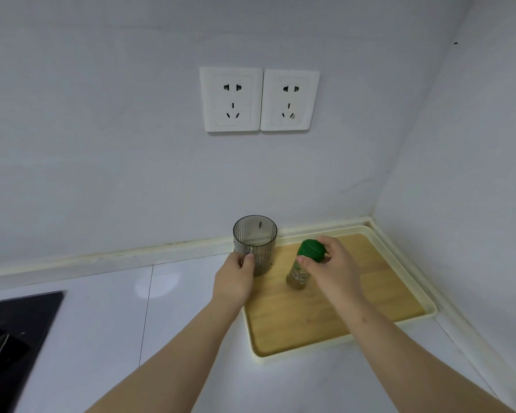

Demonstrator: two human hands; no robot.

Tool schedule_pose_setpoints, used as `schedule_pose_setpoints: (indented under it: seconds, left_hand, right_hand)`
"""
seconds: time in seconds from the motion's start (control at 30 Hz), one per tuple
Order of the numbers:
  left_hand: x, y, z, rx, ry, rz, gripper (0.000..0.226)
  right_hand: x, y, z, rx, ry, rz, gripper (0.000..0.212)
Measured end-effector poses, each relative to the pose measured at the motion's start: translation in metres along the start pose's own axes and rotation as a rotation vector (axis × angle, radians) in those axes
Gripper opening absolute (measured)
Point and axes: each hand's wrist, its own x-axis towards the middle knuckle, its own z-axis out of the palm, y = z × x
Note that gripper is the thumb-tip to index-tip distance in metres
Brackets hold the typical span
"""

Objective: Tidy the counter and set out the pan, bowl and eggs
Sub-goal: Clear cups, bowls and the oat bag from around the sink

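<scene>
Here at the white counter's [191,338] tray [340,320], left grip [234,283] clasps cup [255,236], right grip [334,269] pinches bottle [296,275].

Bare worktop [108,317] between hob [15,338] and tray [280,357]; wall [102,159] close behind and right; cup [255,242], bottle [295,278] blocking tray's rear left.

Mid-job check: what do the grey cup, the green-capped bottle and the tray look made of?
Grey cup: likely smoky translucent plastic; its far rim shows through the ribbed side. Green-capped bottle: clear body, glass or plastic, cannot tell; matte plastic-looking cap. Tray: wood-grain base, possibly laminate, with a smooth cream plastic-looking rim.
</scene>
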Motion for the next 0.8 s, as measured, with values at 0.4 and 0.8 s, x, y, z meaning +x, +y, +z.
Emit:
schedule_pose_setpoints:
  seconds: [0.4, 0.8]
  left_hand:
    - [-0.054, -0.032, -0.035, -0.226, -0.005, -0.030, 0.009]
    - [-0.096, -0.047, -0.073, -0.152, -0.112, -0.015, 0.011]
  right_hand:
    - [-0.075, -0.015, 0.013, -0.067, -0.224, 0.022, 0.039]
    - [-0.108, -0.029, 0.028, -0.192, -0.239, 0.079, 0.058]
